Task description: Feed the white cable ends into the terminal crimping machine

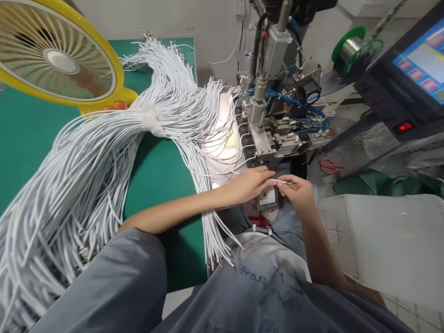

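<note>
Just in front of the machine, my left hand [252, 184] and my right hand [297, 188] pinch one white cable [278, 181] near its end. The cable stretches across the small gap between my fingertips. A thick bundle of white cables [100, 138], tied with a white band [152, 121], lies to the left of my left hand. Some of its cables run over to the black edge of the soldering-type machine [258, 120], and loose ends hang below my left forearm.
A yellow fan [121, 78] stands at the upper left on the green table mat [163, 175]. Right of the machine are a wire spool [350, 50], a control screen [421, 69] and red-handled scissors [328, 166]. A white bin or sheet [395, 240] is at my right.
</note>
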`<state>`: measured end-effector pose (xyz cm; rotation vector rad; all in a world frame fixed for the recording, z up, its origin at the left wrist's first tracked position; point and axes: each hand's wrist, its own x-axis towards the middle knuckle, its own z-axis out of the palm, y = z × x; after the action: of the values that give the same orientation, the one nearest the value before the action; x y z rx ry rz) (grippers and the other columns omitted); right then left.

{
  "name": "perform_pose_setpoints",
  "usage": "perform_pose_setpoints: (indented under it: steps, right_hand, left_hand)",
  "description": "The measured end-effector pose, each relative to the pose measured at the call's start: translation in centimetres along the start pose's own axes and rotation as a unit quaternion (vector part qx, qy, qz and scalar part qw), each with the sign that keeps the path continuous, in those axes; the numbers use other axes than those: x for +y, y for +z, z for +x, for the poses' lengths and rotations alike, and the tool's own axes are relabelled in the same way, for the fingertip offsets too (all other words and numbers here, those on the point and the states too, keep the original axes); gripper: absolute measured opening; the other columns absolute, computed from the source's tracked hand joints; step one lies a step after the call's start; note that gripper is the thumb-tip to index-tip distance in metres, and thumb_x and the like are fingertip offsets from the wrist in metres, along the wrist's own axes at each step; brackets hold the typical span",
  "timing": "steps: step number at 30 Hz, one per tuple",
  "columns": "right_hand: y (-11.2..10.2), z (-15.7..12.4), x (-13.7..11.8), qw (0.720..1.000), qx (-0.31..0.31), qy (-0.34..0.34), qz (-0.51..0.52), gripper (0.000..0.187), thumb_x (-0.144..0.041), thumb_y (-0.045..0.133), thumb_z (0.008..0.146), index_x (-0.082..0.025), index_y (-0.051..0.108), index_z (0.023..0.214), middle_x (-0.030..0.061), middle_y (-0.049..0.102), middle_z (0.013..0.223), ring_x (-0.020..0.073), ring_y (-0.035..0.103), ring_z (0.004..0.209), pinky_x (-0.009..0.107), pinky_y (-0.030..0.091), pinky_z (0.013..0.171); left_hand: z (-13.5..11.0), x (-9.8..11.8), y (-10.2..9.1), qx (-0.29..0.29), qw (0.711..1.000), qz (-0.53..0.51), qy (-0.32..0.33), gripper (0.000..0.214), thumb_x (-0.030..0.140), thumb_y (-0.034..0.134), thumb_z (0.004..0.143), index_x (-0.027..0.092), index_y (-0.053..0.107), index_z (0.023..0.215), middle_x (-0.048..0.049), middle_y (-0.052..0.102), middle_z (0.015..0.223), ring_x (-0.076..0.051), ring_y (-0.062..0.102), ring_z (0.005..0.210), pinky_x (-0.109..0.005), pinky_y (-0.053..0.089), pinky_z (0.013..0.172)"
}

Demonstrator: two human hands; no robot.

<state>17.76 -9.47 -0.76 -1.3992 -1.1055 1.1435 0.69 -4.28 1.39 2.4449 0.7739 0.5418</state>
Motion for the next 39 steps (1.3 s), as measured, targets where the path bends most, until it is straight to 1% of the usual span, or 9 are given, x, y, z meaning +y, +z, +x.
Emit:
perform_pose_setpoints:
  steps: [3,8,13,18,22,29,32,36,39]
  right_hand:
    - [0.5,0.7,-0.3,0.993,0.048,-0.02,0.108,0.016,-0.026,0.072,0.062,-0.017,0.065,0.073,-0.0008,0.061,0.061,0.0101,0.053,0.052,0.023,0.042,0.05]
    - [1.9,0.6,-1.2,0.974,0.026,-0.015,0.226,0.017,-0.033,0.066,0.07,-0.017,0.065,0.077,0.0016,0.063,0.064,0.0126,0.058,0.059,0.024,0.044,0.051]
    - [2.3,0.9,-1.0,0.983,0.036,-0.036,0.175,0.015,-0.032,0.067,0.07,-0.018,0.065,0.076,-0.0007,0.06,0.06,0.0104,0.053,0.054,0.025,0.044,0.053]
    - [2.2,1.0,-0.5,0.991,0.071,-0.071,0.087,0.016,-0.034,0.065,0.071,-0.018,0.066,0.076,0.0018,0.06,0.071,0.0106,0.05,0.056,0.025,0.043,0.052]
    - [2.1,1.1,-0.4,0.995,0.057,-0.07,0.044,0.019,-0.035,0.063,0.074,-0.018,0.068,0.08,0.003,0.061,0.076,0.0109,0.05,0.057,0.026,0.042,0.051]
    - [1.2,1.5,-1.5,0.988,0.034,-0.147,-0.021,0.013,-0.028,0.062,0.074,-0.019,0.068,0.067,0.0033,0.063,0.071,0.0148,0.056,0.068,0.027,0.043,0.058]
    - [0.5,1.9,-2.1,0.989,0.004,-0.136,-0.057,0.015,-0.029,0.062,0.071,-0.017,0.068,0.064,0.001,0.057,0.062,0.0117,0.048,0.056,0.026,0.036,0.049]
    - [0.2,2.1,-1.9,0.99,-0.007,-0.112,-0.082,0.017,-0.03,0.063,0.07,-0.017,0.066,0.061,-0.0039,0.04,0.049,0.0081,0.031,0.047,0.025,0.028,0.046]
    - [1.2,1.7,-1.2,0.992,0.034,-0.115,-0.029,0.019,-0.033,0.062,0.072,-0.018,0.064,0.06,-0.0028,0.042,0.052,0.0097,0.036,0.051,0.026,0.032,0.049]
  left_hand:
    - [0.4,-0.9,-0.3,0.035,0.999,-0.015,0.019,0.029,0.024,0.04,0.093,0.01,0.061,0.108,-0.0069,0.058,0.085,-0.015,0.057,0.075,-0.024,0.045,0.065]
    - [0.6,-1.0,-0.7,0.095,0.992,-0.059,0.061,0.023,0.018,0.045,0.091,0.011,0.066,0.092,-0.0032,0.055,0.073,-0.011,0.054,0.068,-0.021,0.043,0.062]
    - [0.7,-0.8,-0.6,0.124,0.988,-0.074,0.054,0.021,0.019,0.049,0.088,0.012,0.067,0.08,-0.0017,0.054,0.065,-0.011,0.052,0.064,-0.021,0.041,0.058]
    - [0.8,-0.8,-0.7,0.107,0.985,-0.126,0.059,0.021,0.019,0.047,0.09,0.014,0.067,0.092,-0.0046,0.061,0.079,-0.012,0.057,0.075,-0.023,0.046,0.068]
    - [0.9,-0.8,-0.7,0.113,0.983,-0.129,0.062,0.019,0.015,0.048,0.088,0.013,0.067,0.09,-0.0048,0.063,0.079,-0.011,0.058,0.074,-0.022,0.046,0.068]
    - [0.9,-1.1,-0.9,0.091,0.987,-0.12,0.048,0.02,0.009,0.048,0.084,0.014,0.066,0.09,-0.0018,0.06,0.073,-0.01,0.055,0.068,-0.02,0.044,0.063]
    - [0.9,-1.5,-0.9,0.079,0.99,-0.088,0.076,0.024,0.008,0.044,0.085,0.013,0.065,0.094,-0.0026,0.057,0.074,-0.01,0.053,0.068,-0.02,0.042,0.061]
    - [0.8,-1.6,-0.6,0.09,0.989,-0.068,0.095,0.023,0.01,0.043,0.086,0.012,0.065,0.093,-0.0032,0.056,0.073,-0.01,0.052,0.066,-0.019,0.04,0.058]
    - [0.8,-1.4,-0.3,0.114,0.985,-0.093,0.088,0.02,0.013,0.045,0.087,0.012,0.065,0.089,-0.0031,0.056,0.071,-0.01,0.052,0.065,-0.02,0.041,0.058]
